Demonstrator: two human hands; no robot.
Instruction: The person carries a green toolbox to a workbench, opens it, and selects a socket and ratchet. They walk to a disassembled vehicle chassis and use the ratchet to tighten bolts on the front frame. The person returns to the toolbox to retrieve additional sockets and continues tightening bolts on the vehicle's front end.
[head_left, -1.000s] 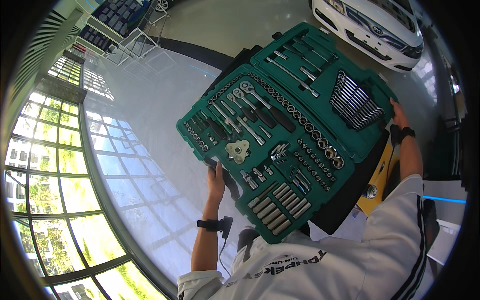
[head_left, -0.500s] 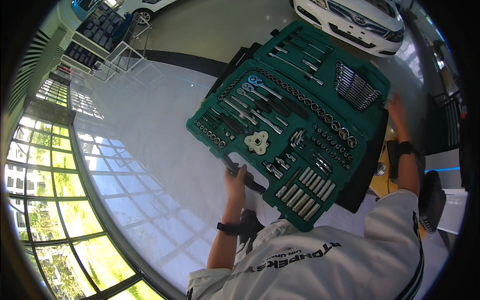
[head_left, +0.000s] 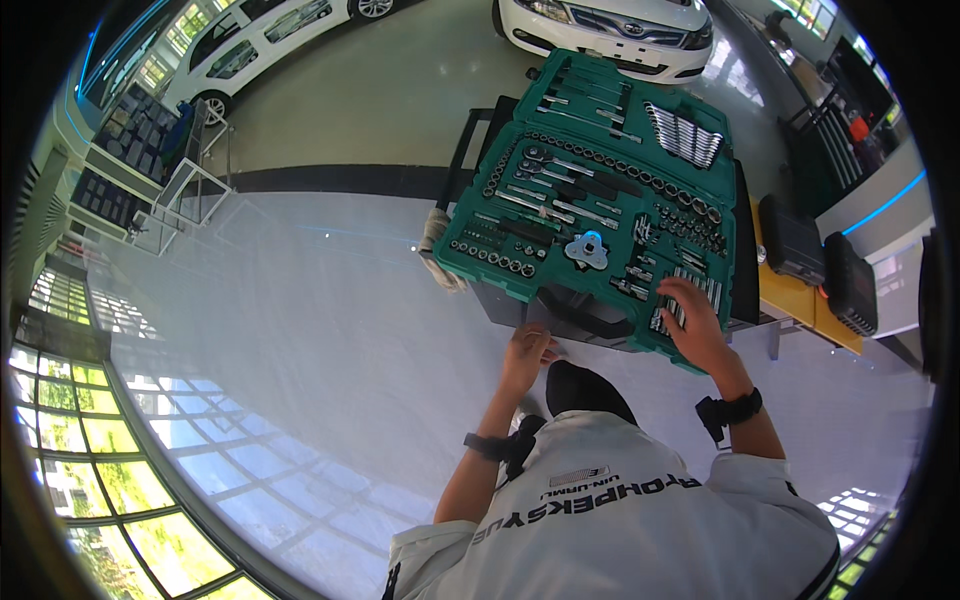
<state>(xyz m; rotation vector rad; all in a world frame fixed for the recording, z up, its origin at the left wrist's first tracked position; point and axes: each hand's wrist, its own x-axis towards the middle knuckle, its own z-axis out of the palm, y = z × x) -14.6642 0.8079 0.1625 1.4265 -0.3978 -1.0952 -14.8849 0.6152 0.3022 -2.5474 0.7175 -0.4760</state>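
Note:
A green tool case (head_left: 600,290) lies unfolded before me, packed with sockets, ratchets and drivers. My right hand (head_left: 695,325) is over its near right corner, thumb and fingers apart, above the row of long sockets (head_left: 713,290), which it partly covers. Whether it touches them I cannot tell. Just short of the case's front edge is my left hand (head_left: 528,355), fingers loosely bent and holding nothing visible. The black carry handle (head_left: 580,318) is close to it, apart from the fingers. A pale three-lobed piece (head_left: 587,250) sits among the tools, and combination wrenches (head_left: 685,135) fill the lid's right side.
The case rests on a dark cart (head_left: 505,305) with a cloth-like glove (head_left: 437,245) at its left corner. To the right, a yellow bench (head_left: 785,300) bears black cases (head_left: 792,240). White cars (head_left: 610,35) stand beyond, and a display rack (head_left: 130,160) is at far left.
My left hand has let go of the carry handle. My right hand has moved from the lid's right edge to the near sockets. The view has turned, and the case appears more level.

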